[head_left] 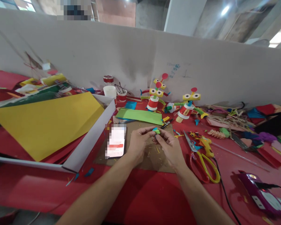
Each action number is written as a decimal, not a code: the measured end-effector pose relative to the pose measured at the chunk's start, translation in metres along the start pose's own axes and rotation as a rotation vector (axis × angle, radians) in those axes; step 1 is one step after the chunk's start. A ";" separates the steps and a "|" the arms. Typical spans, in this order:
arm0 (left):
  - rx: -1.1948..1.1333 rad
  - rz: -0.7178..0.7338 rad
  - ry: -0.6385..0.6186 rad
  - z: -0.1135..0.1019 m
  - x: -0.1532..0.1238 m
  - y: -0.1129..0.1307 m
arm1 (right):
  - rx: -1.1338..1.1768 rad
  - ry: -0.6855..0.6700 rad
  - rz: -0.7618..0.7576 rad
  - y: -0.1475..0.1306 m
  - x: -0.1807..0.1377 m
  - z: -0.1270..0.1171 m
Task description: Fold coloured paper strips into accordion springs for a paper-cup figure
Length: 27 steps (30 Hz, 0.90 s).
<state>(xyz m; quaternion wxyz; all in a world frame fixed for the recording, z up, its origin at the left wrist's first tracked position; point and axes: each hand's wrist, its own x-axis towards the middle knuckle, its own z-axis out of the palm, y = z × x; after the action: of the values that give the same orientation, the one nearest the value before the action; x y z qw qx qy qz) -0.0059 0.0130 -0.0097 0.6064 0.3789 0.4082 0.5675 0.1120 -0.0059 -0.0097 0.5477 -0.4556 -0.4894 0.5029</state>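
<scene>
Pinched between the fingertips of both hands is a small folded paper piece (156, 131), the left hand (139, 142) closed on its near left side and the right hand (170, 143) closed on its right, thumbs toward the wearer. Both grips, seen from the head view, are narrow, with barely any gap around the paper. The piece is blue on top and bright green below (its exact folds are too small to make out), and it is held above a brown board (152, 157) strewn with yellow scraps.

Left of the grip lies a phone (117, 140), its lit screen blurred; farther left, a white tray (91, 134) carries a large yellow sheet (61, 125). Just beyond the grip is a green paper strip (139, 116), and past it stands a red paper-cup figure (152, 103) with big eyes. Another cup figure (186, 111) stands beyond and to the right. Right of the grip rest scissors (195, 151) with red and yellow handles, beside a yellow glue gun (207, 146).
</scene>
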 end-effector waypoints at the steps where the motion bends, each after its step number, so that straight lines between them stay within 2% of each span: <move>1: 0.023 0.015 0.003 0.000 0.000 0.002 | -0.010 -0.016 0.002 -0.001 0.000 -0.001; 7: 0.257 0.195 0.003 -0.003 -0.002 0.014 | -0.113 -0.044 -0.043 -0.012 -0.003 -0.007; 11: 0.390 0.292 -0.009 -0.004 -0.003 0.015 | -0.095 -0.023 -0.101 -0.013 -0.001 -0.010; 18: 0.523 0.441 -0.120 -0.010 0.001 0.013 | -0.122 -0.035 -0.098 -0.008 0.004 -0.016; 22: 0.514 0.452 -0.169 -0.010 0.001 0.016 | -0.046 -0.015 -0.034 -0.008 0.005 -0.017; 27: 0.459 0.355 -0.183 -0.006 0.000 0.022 | 0.000 0.039 -0.048 -0.009 0.005 -0.016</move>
<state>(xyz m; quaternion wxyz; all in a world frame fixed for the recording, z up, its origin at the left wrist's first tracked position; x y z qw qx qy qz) -0.0195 0.0142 0.0081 0.4304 0.6210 0.3969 0.5211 0.1286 -0.0016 -0.0019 0.5691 -0.4536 -0.4892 0.4806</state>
